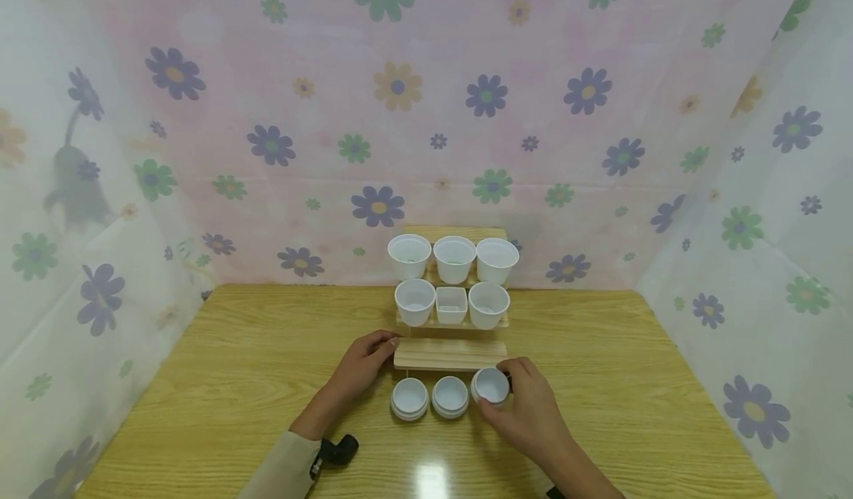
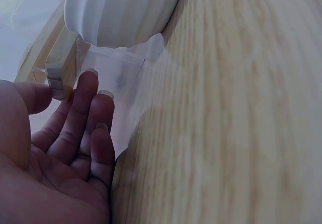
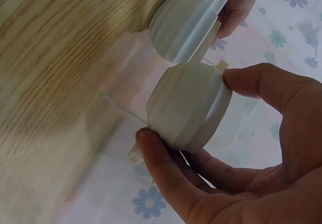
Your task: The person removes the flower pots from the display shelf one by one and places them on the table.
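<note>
In my right hand (image 1: 533,410) is a small white ribbed pot (image 3: 188,105), pinched between thumb and fingertips. It is off the table, close to the right front edge of the lowest board of a tiered wooden stand (image 1: 449,353). My left hand (image 1: 363,366) grips the left end of that same board; in the left wrist view the thumb and fingers (image 2: 83,90) lie on either side of the board's end (image 2: 61,75). Two matching white pots, a left one (image 1: 409,399) and a middle one (image 1: 450,397), stand on the table in front of the stand.
On the top tier are several round white cups (image 1: 455,258). The middle tier bears two round cups, a left one (image 1: 415,303) and a right one (image 1: 489,305), with a square cup (image 1: 451,305) between them. Flowered cloth (image 1: 380,151) surrounds the wooden table (image 1: 266,351).
</note>
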`<action>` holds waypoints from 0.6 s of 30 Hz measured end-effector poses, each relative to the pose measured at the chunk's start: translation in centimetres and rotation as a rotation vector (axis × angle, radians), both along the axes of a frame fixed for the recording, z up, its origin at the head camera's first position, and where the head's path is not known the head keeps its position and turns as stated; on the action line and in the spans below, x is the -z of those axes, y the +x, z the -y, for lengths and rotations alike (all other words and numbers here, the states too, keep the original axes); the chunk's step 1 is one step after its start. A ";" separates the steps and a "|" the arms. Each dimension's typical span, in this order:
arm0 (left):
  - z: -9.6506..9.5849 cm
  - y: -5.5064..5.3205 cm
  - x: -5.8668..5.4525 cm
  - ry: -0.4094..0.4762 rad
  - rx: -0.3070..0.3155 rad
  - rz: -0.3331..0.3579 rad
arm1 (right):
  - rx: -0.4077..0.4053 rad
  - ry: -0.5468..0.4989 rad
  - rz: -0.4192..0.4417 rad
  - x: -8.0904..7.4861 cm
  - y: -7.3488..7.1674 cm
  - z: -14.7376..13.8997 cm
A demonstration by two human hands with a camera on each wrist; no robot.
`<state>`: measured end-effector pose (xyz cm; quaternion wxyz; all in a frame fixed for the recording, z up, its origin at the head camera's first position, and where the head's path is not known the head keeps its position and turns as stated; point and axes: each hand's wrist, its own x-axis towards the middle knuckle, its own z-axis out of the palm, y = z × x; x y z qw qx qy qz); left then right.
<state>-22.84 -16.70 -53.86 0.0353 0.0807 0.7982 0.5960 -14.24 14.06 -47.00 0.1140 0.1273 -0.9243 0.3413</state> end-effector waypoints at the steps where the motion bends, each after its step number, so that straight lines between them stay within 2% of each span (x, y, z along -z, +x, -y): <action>1: 0.0 0.0 0.0 0.001 0.000 0.001 | 0.000 0.008 0.005 0.0 0.0 0.0; 12: 0.0 0.2 -0.3 0.008 0.003 0.014 | 0.001 0.069 0.028 0.2 -0.2 -0.1; 18: -0.1 0.2 -0.3 0.000 -0.005 0.008 | 0.005 0.069 0.079 0.4 -0.2 -0.1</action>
